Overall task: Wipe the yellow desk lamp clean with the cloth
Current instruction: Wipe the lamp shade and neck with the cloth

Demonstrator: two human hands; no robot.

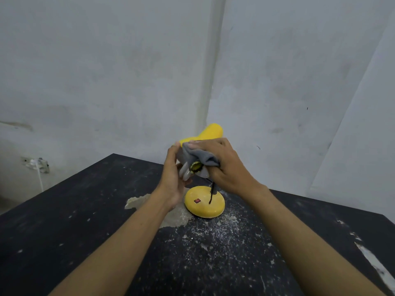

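Hands meet at the head of the yellow desk lamp [210, 131], which stands on the black table [85, 221] a little right of its middle, close to the white wall [106, 71]. Your right hand [226, 165] is clenched around the grey cloth [196, 155], with the fabric bunched under your curled fingers and pressed on the near end of the lamp head. Your left hand [173, 178] lies against the left side of that head with its fingers reaching upward. Whether they wrap around it you cannot tell, because motion blur smears that spot.

Below your hands, the lamp's round yellow base [203, 207] sits flat on the table. A dark, thin neck [212, 193] rises from the base toward your right hand. A small red square [197, 201] sits on top of the base, too small to read any marking on it.

The base rests at the edge of a pale worn patch [175, 214], and white specks are scattered across the table around it. On the wall to the far left, a small fitting [37, 164] has a white cable [40, 180] hanging from it.
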